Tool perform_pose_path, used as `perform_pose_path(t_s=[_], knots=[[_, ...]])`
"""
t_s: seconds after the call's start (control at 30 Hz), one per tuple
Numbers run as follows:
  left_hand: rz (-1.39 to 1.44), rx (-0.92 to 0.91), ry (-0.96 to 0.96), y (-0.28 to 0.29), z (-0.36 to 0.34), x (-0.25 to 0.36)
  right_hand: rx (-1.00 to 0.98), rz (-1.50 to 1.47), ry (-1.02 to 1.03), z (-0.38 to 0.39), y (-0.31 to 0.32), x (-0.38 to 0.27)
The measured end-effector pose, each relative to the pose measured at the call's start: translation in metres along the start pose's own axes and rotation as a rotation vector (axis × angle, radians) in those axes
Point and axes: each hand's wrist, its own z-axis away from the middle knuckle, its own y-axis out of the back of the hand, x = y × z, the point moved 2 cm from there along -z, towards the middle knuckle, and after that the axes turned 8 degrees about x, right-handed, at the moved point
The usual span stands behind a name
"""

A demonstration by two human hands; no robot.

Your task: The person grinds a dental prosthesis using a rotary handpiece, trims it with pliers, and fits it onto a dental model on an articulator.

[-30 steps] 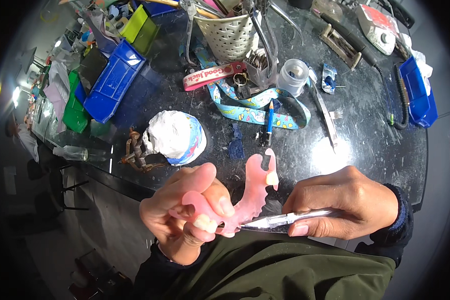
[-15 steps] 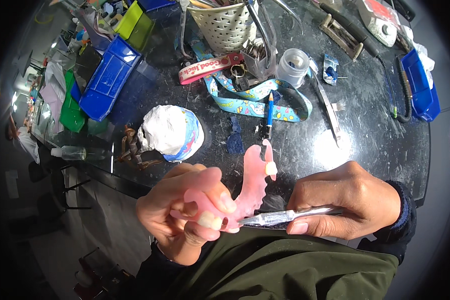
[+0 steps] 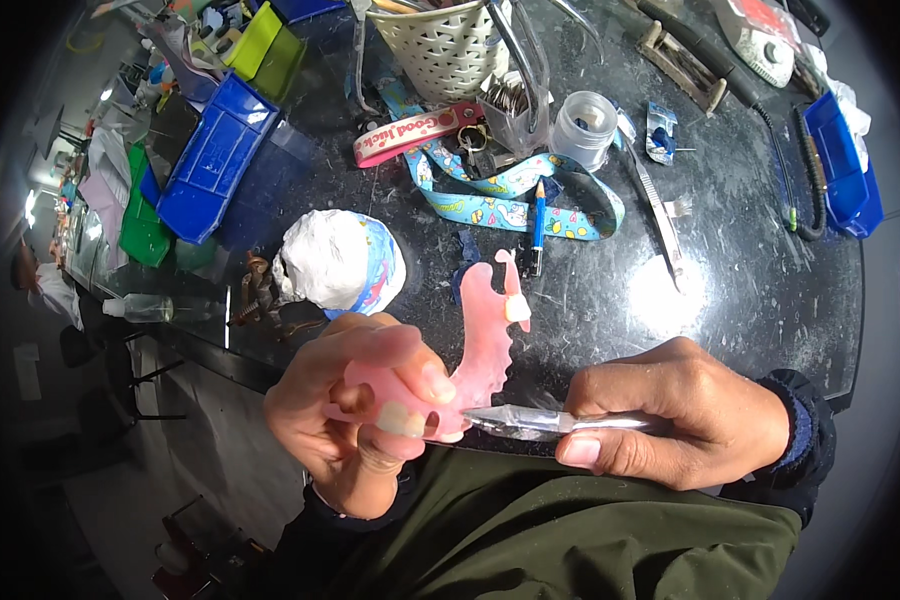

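Observation:
My left hand (image 3: 310, 405) grips a pink partial denture (image 3: 482, 345) between thumb and fingers above my lap. The denture is a curved plate with a scalloped inner edge, a few whitish teeth and thin clasp arms; part of it lies behind my fingers. From the right, my right hand (image 3: 685, 415) is closed round a slim silver pointed knife (image 3: 520, 421), thumb along its underside. Its tip meets the denture near a small dark notch beside the teeth. I cannot tell how deep the tip sits.
Beyond my hands, a white plaster lump (image 3: 320, 260) with a patterned wrap lies on the dark bench (image 3: 370, 195). Farther off are a blue lanyard (image 3: 570, 222), a blue pencil (image 3: 539, 225), tweezers (image 3: 660, 220), a clear jar (image 3: 583, 130), a white basket (image 3: 440, 55) and blue bins (image 3: 215, 160).
Both hands have shifted slightly left, carrying the denture and the knife with them. The denture's far end has risen a little in view. The knife tip stays at the denture.

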Motion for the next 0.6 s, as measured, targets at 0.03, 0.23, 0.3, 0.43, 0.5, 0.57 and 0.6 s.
perform_pose_path(t_s=[0.03, 0.23, 0.3, 0.43, 0.5, 0.57, 0.6], knots=[[0.026, 0.014, 0.02, -0.001, 0.0, 0.0, 0.0, 0.008, -0.015, 0.0, -0.001, 0.0], [0.05, -0.005, 0.033, -0.004, -0.005, -0.001, 0.054, -0.025, -0.029, 0.002, -0.011, 0.005], [0.078, 0.029, 0.046, -0.008, -0.004, -0.004, 0.083, -0.026, -0.02, 0.004, -0.015, 0.007], [0.076, 0.168, 0.063, -0.014, 0.001, -0.005, 0.161, 0.138, 0.038, 0.004, -0.019, 0.008], [0.056, 0.172, 0.046, -0.014, 0.002, -0.009, 0.179, 0.204, 0.029, 0.005, -0.022, 0.01], [0.026, 0.182, 0.025, -0.015, 0.003, -0.008, 0.264, 0.305, 0.113, 0.006, -0.026, 0.012], [0.01, 0.209, 0.017, -0.016, 0.004, -0.007, 0.262, 0.305, 0.115, 0.006, -0.025, 0.011]])
